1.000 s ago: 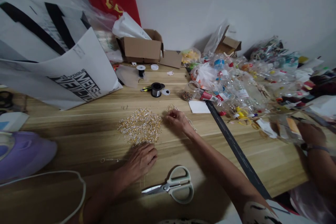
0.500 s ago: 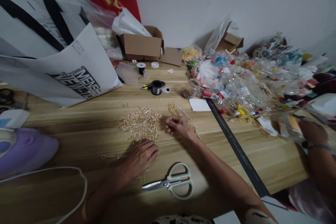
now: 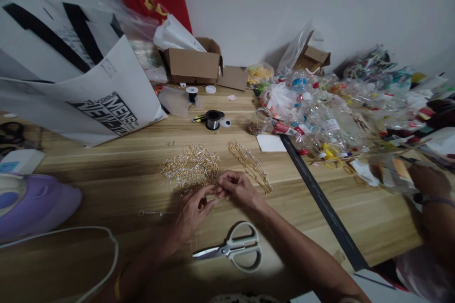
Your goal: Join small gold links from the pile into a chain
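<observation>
My left hand (image 3: 195, 208) and my right hand (image 3: 236, 187) meet fingertip to fingertip at the lower right edge of a pile of gold and clear beads (image 3: 190, 165). Both hands are closed in a pinch; whatever lies between the fingers is too small to make out. Beaded gold chains (image 3: 250, 163) lie just beyond my right hand. A short thin chain with a ring (image 3: 142, 213) rests left of my left hand. Scissors with pale handles (image 3: 245, 246) lie partly spread below both hands.
Wire spools (image 3: 213, 120) and a cardboard box (image 3: 194, 64) stand at the back, beside a large white bag (image 3: 117, 99). Plastic bottles (image 3: 327, 113) crowd the right side. Another person's hand (image 3: 432, 182) is at far right. A purple appliance (image 3: 42, 203) stands left.
My right hand has moved left and down, away from the chains, to meet my left hand. My left hand has lifted from lying flat, its fingers now pinched.
</observation>
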Available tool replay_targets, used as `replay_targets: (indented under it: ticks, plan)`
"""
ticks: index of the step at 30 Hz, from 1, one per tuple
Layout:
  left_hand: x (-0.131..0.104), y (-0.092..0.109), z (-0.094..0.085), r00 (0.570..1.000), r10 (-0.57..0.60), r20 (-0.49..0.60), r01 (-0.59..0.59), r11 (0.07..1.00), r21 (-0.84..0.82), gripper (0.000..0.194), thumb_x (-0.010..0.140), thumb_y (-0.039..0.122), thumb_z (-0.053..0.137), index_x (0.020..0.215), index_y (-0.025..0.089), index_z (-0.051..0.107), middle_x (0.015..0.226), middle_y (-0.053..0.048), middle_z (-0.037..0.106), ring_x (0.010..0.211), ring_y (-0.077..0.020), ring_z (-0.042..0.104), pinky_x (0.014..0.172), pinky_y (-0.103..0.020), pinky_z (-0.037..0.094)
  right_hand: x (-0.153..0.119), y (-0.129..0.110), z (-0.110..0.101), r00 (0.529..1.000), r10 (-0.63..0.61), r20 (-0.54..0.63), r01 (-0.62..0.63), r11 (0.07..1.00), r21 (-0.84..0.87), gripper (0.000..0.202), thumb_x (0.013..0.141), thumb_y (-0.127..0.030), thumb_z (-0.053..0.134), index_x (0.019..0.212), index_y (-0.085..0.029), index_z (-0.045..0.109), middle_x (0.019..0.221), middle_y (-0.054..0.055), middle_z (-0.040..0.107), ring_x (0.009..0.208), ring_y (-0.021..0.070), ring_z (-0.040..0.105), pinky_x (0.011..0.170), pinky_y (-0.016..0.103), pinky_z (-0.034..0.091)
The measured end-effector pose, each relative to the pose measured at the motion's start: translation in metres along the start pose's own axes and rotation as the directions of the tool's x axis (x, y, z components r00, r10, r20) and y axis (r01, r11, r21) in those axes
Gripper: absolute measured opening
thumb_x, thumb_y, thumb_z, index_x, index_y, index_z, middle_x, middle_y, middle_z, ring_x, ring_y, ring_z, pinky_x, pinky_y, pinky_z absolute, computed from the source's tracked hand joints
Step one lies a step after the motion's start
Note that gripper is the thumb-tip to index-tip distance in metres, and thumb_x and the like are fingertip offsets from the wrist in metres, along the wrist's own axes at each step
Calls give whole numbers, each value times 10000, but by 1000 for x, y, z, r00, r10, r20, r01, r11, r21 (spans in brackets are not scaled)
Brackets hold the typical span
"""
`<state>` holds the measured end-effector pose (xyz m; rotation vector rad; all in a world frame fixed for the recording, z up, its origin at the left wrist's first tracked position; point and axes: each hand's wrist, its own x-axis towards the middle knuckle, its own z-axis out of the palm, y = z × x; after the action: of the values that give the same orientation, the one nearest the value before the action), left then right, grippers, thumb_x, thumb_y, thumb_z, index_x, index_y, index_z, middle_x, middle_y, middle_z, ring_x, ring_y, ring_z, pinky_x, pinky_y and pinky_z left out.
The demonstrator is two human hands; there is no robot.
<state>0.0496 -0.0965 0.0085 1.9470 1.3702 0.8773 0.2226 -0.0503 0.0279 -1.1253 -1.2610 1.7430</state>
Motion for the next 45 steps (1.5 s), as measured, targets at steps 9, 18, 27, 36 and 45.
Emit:
replay_targets:
  ticks: [9, 18, 27, 36, 45]
  plan:
    - [3, 6, -4, 989, 145, 34, -144, 989, -35, 206, 883, 209, 500, 768, 165, 666, 741, -31, 707, 682, -137, 647, 647, -226, 485, -2, 4, 4, 1000, -5, 24, 6, 1000, -18, 413, 707, -554, 676, 686, -152, 585, 609, 6, 631, 487, 105, 574, 480, 202, 419]
    - [0, 15, -8, 973, 205, 108, -198, 977, -77, 236, 876, 204, 492, 725, 162, 668, 666, -21, 689, 617, -121, 614, 604, -208, 482, -21, -4, 0, 848, -530, 2, 405, 646, -647, 106, 877, -198, 488, 954, -182, 558, 875, 50, 566, 721, 141, 551, 628, 244, 476]
    - [0, 14, -7, 986, 153, 64, -145, 983, -115, 198, 843, 208, 539, 693, 162, 661, 652, -10, 695, 598, -120, 615, 602, -211, 472, -41, -7, 1, 786, -474, 397, 600, 424, -678, 240, 921, -112, 420, 1114, -181, 545, 1070, 108, 607, 984, 187, 590, 824, 318, 516]
    - [2, 12, -10, 991, 123, 44, -119, 990, -79, 193, 835, 218, 545, 676, 156, 635, 640, -13, 654, 602, -119, 585, 589, -213, 451, -50, 0, -3, 786, -469, 402, 586, 359, -727, 180, 953, -190, 432, 1053, -204, 582, 941, 80, 622, 866, 179, 613, 747, 309, 518]
    - [5, 7, -9, 983, 184, 24, -182, 979, -87, 168, 842, 173, 538, 701, 151, 628, 652, -15, 637, 610, -115, 580, 591, -212, 446, -50, 4, -5, 803, -441, 402, 555, 303, -775, 190, 961, -170, 397, 946, -173, 586, 897, 85, 581, 796, 175, 571, 692, 291, 486]
